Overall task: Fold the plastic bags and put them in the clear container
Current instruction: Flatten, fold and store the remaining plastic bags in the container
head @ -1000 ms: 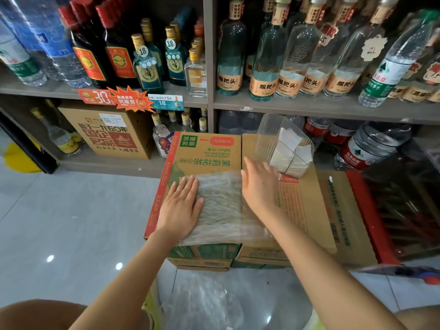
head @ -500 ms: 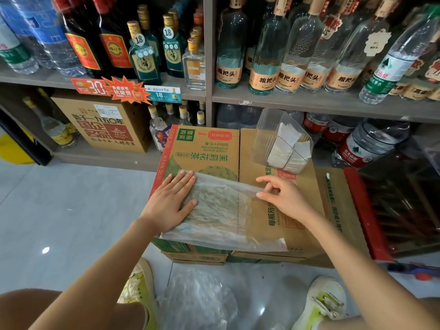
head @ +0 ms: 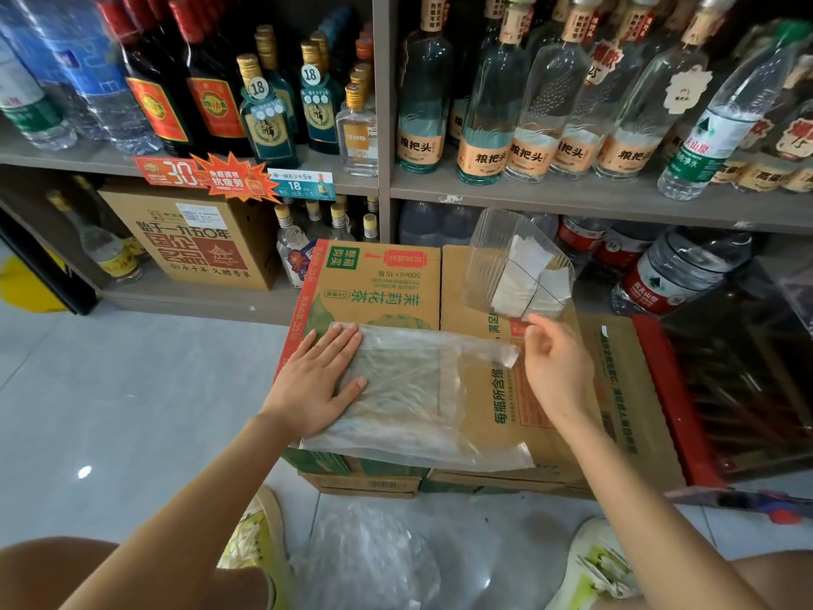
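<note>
Plastic bag (head: 409, 402), clear and creased, lies flat across two cardboard boxes (head: 378, 292). The right hand (head: 556, 372) pinches its raised far right corner, while the left hand (head: 319, 380), fingers straight, presses its left edge. At the boxes' far edge, a clear container (head: 488, 248) holds folded white bags (head: 528, 261).

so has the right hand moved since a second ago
Yes. The right hand has shifted right, away from the green-printed cardboard carton, and now pinches the clear plastic bag by its right corner, below the clear plastic container.
</note>
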Action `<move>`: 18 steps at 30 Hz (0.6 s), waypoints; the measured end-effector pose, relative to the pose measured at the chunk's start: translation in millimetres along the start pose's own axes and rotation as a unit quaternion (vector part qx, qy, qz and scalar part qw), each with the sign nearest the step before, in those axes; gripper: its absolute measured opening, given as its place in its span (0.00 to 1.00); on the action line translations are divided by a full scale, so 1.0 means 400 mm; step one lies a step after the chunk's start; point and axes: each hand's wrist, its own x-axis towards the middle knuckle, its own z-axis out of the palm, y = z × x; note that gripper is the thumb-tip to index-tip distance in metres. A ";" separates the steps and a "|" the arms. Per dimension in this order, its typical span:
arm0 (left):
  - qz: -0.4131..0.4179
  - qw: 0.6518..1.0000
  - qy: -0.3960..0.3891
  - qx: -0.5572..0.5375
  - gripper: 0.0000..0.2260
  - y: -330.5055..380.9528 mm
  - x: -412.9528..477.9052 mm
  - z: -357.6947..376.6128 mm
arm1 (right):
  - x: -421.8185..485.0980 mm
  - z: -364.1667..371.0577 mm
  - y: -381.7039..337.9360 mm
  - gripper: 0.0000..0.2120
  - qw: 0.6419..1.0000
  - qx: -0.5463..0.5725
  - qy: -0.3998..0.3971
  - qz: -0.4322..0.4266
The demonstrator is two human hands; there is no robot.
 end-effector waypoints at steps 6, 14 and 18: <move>-0.067 0.994 0.082 -0.019 0.33 0.051 0.009 -0.023 | -0.071 0.132 -0.151 0.28 0.936 -0.200 -0.162 -0.239; -0.052 0.996 0.066 -0.012 0.34 0.054 0.027 0.004 | -0.078 0.254 -0.152 0.32 0.877 -0.322 -0.233 -0.270; -0.072 0.997 0.032 0.012 0.36 0.051 0.031 0.016 | -0.038 0.189 -0.056 0.31 0.884 -0.354 -0.212 -0.219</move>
